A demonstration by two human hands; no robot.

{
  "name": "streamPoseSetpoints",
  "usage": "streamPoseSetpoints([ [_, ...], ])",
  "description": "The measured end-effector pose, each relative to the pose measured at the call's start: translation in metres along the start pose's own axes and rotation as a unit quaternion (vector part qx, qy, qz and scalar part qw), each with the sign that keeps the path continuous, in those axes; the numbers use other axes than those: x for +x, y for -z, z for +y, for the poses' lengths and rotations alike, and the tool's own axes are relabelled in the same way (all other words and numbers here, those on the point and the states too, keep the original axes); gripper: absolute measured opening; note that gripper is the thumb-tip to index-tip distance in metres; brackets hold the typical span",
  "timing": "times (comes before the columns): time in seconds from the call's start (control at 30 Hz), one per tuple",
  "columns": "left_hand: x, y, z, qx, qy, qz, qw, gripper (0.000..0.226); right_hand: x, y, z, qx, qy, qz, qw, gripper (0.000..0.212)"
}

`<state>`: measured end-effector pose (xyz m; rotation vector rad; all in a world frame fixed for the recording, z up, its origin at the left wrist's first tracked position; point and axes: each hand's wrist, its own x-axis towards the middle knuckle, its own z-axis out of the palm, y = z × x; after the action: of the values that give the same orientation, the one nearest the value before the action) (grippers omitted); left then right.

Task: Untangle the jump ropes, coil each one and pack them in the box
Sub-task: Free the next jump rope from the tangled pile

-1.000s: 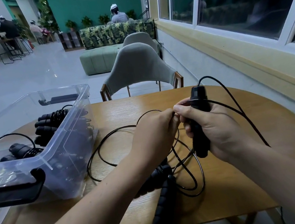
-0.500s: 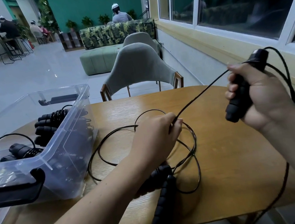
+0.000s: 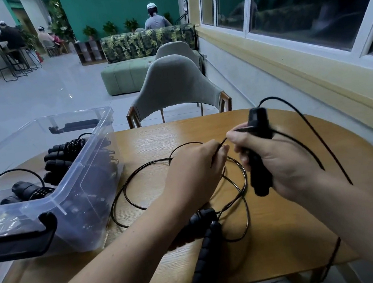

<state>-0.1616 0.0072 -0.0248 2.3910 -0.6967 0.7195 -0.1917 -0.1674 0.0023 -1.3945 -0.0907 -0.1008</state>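
My right hand (image 3: 279, 159) grips an upright black jump-rope handle (image 3: 258, 155), with its thin black cord arching off the top and down to the right. My left hand (image 3: 197, 173) pinches that cord (image 3: 222, 142) close beside the right thumb. Loose black cord loops (image 3: 137, 172) lie on the wooden table (image 3: 311, 219) under both hands. Two more ribbed black handles (image 3: 205, 246) lie near the front edge, partly under my left forearm. A clear plastic box (image 3: 85, 179) at the left holds several coiled black ropes (image 3: 63, 156).
A black clip handle sits on the box's near end (image 3: 15, 244). A grey chair (image 3: 177, 90) stands behind the table. The wall and window run along the right. People sit far back in the room.
My right hand swung out to the upper right with the handle, stretching the cord, then came back beside the left hand. The left hand kept pinching the cord over the loops.
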Motion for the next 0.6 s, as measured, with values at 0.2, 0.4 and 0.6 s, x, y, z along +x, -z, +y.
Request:
streamPoseSetpoints([
  [0.2, 0.0, 0.003, -0.003, 0.001, -0.008, -0.009, 1.0, 0.029, -0.005, -0.015, 0.011, -0.022, 0.012, -0.008, 1.0, 0.026],
  [0.4, 0.0, 0.001, -0.002, 0.0, -0.006, -0.023, 1.0, 0.036, -0.005, -0.012, 0.0, -0.006, 0.03, -0.012, 0.999, 0.018],
  [0.6, 0.001, 0.001, -0.008, 0.001, 0.03, -0.039, 0.999, 0.043, -0.001, 0.008, -0.034, 0.045, 0.075, 0.044, 0.995, 0.013],
])
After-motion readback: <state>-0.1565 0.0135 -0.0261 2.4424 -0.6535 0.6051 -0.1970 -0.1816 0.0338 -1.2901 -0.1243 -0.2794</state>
